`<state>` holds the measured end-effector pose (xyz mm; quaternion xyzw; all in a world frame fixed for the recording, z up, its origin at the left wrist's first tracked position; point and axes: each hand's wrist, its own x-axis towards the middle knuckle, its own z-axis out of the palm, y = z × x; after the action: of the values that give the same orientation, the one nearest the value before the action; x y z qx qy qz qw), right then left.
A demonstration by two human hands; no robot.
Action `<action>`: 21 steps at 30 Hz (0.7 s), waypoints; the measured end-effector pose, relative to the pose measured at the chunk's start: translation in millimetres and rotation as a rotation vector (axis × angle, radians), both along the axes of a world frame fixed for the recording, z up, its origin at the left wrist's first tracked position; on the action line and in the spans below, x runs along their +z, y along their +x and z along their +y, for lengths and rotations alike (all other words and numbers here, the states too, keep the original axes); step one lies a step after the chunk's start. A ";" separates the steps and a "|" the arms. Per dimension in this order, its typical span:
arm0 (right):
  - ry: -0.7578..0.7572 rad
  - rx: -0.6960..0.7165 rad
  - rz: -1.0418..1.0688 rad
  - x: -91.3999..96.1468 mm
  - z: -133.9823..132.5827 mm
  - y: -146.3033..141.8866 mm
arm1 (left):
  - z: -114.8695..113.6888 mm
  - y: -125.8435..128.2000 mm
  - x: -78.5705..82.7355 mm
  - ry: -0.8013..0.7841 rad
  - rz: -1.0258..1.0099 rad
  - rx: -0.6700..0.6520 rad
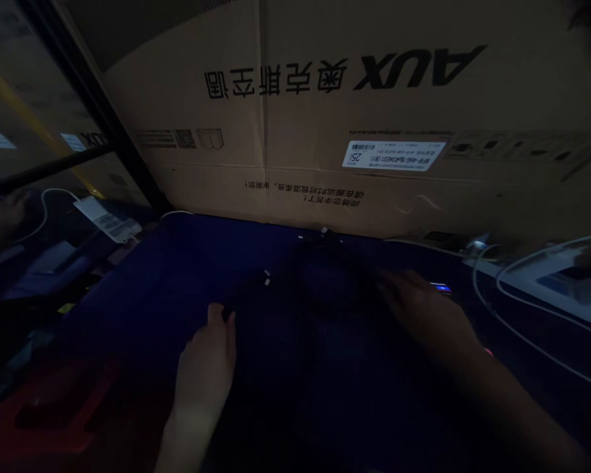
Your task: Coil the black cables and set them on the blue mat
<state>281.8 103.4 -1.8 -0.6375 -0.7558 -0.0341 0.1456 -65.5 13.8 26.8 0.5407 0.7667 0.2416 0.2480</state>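
Looks like a dim, makeshift workshop, work spots side by side
AUX-printed cardboard (305, 138) walls off 12 o'clock behind a blue tabletop (192, 263); around 9–10 o'clock, a white power strip (107, 220) and another person's hand (4, 213).

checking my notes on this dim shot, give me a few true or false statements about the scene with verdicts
1. The person's hands touch each other. False: the bare left hand and bare right hand are apart.
2. The large brown cardboard box beyond them shows black lettering upside down. True.
3. Its label is black. False: the rectangular label is white with dark print.
4. A thin white cable curves to the right of the right hand. True.
5. Whatever the hands hold shows clearly. False: it is too dark to tell.
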 end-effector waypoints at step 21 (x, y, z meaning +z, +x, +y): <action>-0.115 -0.038 -0.189 -11.7 3.2 -5.5 | -55.7 -2.6 -18.8 -0.006 -1.433 0.331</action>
<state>276.3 106.7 -13.6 -0.6531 -0.7545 -0.0535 0.0363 -68.2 -41.9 7.9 0.1268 0.4887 0.5679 0.6501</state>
